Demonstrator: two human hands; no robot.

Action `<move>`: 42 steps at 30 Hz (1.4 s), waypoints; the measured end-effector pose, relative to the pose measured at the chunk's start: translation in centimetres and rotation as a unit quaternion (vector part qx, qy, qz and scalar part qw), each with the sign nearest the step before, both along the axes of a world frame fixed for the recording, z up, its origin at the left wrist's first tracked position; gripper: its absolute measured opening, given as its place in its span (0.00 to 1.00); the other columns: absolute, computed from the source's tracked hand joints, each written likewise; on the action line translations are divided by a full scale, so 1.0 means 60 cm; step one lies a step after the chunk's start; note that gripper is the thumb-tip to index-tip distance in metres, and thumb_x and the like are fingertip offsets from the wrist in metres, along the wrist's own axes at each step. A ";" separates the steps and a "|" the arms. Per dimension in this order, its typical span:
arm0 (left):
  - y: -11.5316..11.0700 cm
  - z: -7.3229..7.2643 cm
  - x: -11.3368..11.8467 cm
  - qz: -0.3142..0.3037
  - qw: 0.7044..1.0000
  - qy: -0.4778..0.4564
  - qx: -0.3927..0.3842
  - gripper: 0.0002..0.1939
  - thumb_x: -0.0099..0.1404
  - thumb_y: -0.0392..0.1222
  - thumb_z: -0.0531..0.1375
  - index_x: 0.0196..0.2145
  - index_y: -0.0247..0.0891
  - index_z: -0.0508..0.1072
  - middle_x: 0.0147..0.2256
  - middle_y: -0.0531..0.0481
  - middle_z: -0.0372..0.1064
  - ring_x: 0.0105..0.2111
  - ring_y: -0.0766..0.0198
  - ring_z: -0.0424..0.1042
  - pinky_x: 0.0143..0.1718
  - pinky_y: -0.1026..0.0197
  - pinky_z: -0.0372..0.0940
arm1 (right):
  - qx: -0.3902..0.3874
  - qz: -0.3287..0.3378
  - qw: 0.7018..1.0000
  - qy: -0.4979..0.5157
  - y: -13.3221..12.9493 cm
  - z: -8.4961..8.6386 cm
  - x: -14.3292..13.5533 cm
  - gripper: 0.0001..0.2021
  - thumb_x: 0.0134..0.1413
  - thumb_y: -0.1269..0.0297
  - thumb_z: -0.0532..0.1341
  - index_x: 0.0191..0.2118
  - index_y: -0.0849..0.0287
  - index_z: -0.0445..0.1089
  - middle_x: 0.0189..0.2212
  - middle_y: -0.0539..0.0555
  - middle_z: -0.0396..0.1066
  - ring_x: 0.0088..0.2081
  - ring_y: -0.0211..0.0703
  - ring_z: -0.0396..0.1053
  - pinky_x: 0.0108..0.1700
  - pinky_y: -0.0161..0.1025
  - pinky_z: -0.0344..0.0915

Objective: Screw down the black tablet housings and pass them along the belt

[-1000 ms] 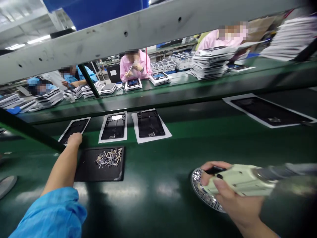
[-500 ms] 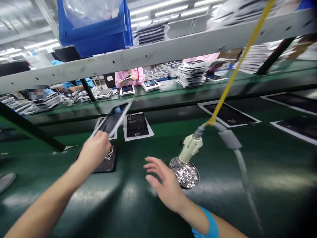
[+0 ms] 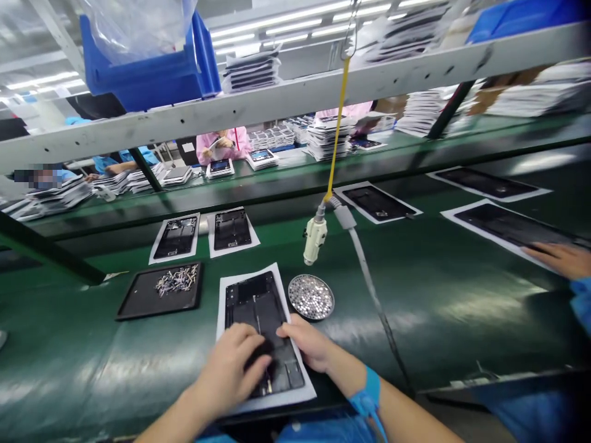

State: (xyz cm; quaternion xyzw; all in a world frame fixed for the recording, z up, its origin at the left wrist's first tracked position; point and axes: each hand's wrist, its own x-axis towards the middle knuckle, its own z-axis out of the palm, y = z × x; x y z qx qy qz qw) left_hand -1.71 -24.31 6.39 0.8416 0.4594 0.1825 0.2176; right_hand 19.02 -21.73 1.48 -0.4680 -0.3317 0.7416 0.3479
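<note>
A black tablet housing (image 3: 263, 307) lies on a white sheet close in front of me. My left hand (image 3: 235, 363) rests over its lower left part, fingers bent and a little apart, gripping nothing I can see. With the thumb on top, my right hand (image 3: 307, 341) pinches the housing's right edge and the sheet; its other fingers are partly hidden beneath. Just beyond that hand sits a round dish of small shiny parts (image 3: 311, 297). A pale green tool (image 3: 316, 239) hangs above the dish from a yellow strap.
At left stands a black tray (image 3: 138, 298) with small metal parts. Two housings (image 3: 176, 237) lie behind it, others at right. A co-worker's hand (image 3: 561, 258) touches one housing (image 3: 512, 224). A grey cable (image 3: 373, 295) trails down the bench; a shelf rail crosses above.
My left hand has brought a raised housing and sheet down onto the bench before me. My right hand has closed on its edge. The view has shifted, and a co-worker's hand shows at right.
</note>
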 end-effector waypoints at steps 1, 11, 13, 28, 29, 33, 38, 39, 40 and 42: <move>0.012 -0.013 -0.019 0.033 0.999 -0.004 0.021 0.12 0.71 0.50 0.56 0.47 0.52 0.78 0.46 0.42 0.76 0.46 0.50 0.77 0.49 0.47 0.75 | 0.051 0.027 0.997 -0.058 -0.004 -0.006 0.013 0.10 0.46 0.57 0.65 0.30 0.59 0.71 0.22 0.49 0.71 0.27 0.44 0.70 0.33 0.39 0.67; 0.182 -0.088 -0.097 0.202 0.972 0.098 0.071 0.14 0.73 0.46 0.54 0.45 0.38 0.77 0.41 0.45 0.76 0.34 0.58 0.77 0.38 0.58 0.70 | 0.390 -0.111 0.711 -0.574 0.026 -0.084 0.126 0.38 0.49 0.50 0.70 0.63 0.62 0.65 0.67 0.72 0.59 0.68 0.72 0.57 0.66 0.66 0.59; 0.201 -0.094 -0.088 0.211 0.971 0.079 0.076 0.14 0.73 0.45 0.54 0.45 0.37 0.77 0.40 0.45 0.75 0.34 0.59 0.76 0.38 0.58 0.69 | 0.362 -0.071 0.710 -0.599 0.040 -0.089 0.128 0.44 0.45 0.51 0.72 0.66 0.62 0.61 0.70 0.72 0.54 0.70 0.73 0.54 0.68 0.67 0.56; 0.194 -0.100 -0.070 0.247 0.960 0.125 0.032 0.15 0.74 0.45 0.52 0.43 0.37 0.76 0.42 0.43 0.75 0.39 0.55 0.77 0.39 0.58 0.67 | 0.438 -0.112 0.668 -0.591 -0.003 -0.053 0.129 0.13 0.67 0.59 0.57 0.48 0.60 0.73 0.42 0.62 0.77 0.45 0.53 0.76 0.49 0.47 0.71; 0.190 -0.093 -0.068 0.262 0.952 0.159 0.010 0.15 0.74 0.46 0.51 0.42 0.38 0.76 0.42 0.43 0.76 0.39 0.53 0.78 0.38 0.57 0.66 | 0.405 -0.069 0.681 -0.606 -0.012 -0.049 0.113 0.11 0.67 0.60 0.57 0.44 0.58 0.74 0.34 0.58 0.78 0.36 0.49 0.77 0.40 0.42 0.70; 0.177 -0.072 -0.064 0.255 0.940 0.218 -0.058 0.14 0.75 0.43 0.50 0.39 0.40 0.75 0.39 0.45 0.78 0.41 0.53 0.79 0.35 0.59 0.62 | 0.295 0.069 0.686 -0.661 -0.017 -0.031 0.065 0.07 0.65 0.67 0.59 0.37 0.57 0.74 0.27 0.53 0.77 0.29 0.46 0.76 0.29 0.37 0.55; 0.172 -0.068 -0.057 0.225 0.947 0.218 -0.071 0.11 0.75 0.39 0.52 0.41 0.40 0.74 0.40 0.47 0.80 0.42 0.56 0.78 0.36 0.61 0.60 | 0.274 0.082 0.687 -0.668 -0.003 -0.031 0.059 0.09 0.58 0.76 0.60 0.29 0.58 0.72 0.27 0.52 0.78 0.29 0.43 0.76 0.29 0.37 0.50; 0.173 -0.069 -0.056 0.220 0.948 0.219 -0.073 0.11 0.74 0.39 0.52 0.41 0.40 0.74 0.40 0.47 0.80 0.42 0.56 0.78 0.36 0.61 0.60 | 0.285 0.074 0.689 -0.662 -0.004 -0.036 0.064 0.09 0.56 0.77 0.60 0.28 0.58 0.71 0.25 0.51 0.77 0.28 0.43 0.75 0.29 0.37 0.50; 0.173 -0.069 -0.053 0.218 0.948 0.221 -0.074 0.11 0.74 0.39 0.52 0.41 0.41 0.74 0.40 0.47 0.80 0.42 0.56 0.78 0.36 0.61 0.60 | 0.303 0.063 0.690 -0.654 -0.006 -0.042 0.070 0.09 0.57 0.76 0.60 0.28 0.57 0.71 0.23 0.50 0.75 0.26 0.41 0.73 0.29 0.37 0.50; 0.176 -0.070 -0.049 0.221 0.945 0.230 -0.072 0.11 0.74 0.40 0.52 0.41 0.41 0.74 0.40 0.47 0.79 0.41 0.56 0.78 0.35 0.61 0.60 | 0.358 0.025 0.692 -0.626 -0.009 -0.053 0.088 0.11 0.60 0.72 0.60 0.27 0.57 0.70 0.19 0.48 0.70 0.22 0.39 0.69 0.28 0.36 0.53</move>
